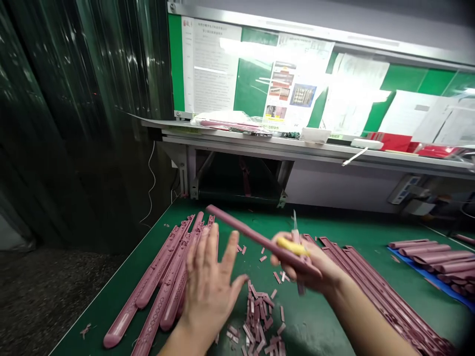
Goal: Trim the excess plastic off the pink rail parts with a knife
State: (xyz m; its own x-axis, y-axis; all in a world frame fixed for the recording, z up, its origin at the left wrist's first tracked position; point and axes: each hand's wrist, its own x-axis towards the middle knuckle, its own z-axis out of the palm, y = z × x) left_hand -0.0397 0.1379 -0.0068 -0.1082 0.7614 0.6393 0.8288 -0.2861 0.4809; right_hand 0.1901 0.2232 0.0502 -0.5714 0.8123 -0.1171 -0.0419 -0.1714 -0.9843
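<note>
Pink plastic bar point(260, 241) clamped with yellow-handled knife point(293, 245) in right hand point(304, 262).
Left hand point(211, 282) open, fingers apart; pink offcuts point(260, 316) heaped between rows of bars point(159, 287) on green worktop point(319, 321).

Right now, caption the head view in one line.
Right hand holds a mauve plastic bar and yellow-handled knife; left hand spread beside offcuts.

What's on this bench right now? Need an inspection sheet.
surface: green bench mat, pink offcuts scattered on it
job's things: pink moulded bar; yellow-handled knife
clutter: heap of pink offcuts; pink moulded strips on the left, more pink moulded strips on the right; pink tubes on a blue sheet
grippers: right hand holds bar and knife; left hand open, beside the bar
cables: white cable left of the bench
surroundings: shelf with packets, posted papers, dark strip curtain, grey floor
</note>
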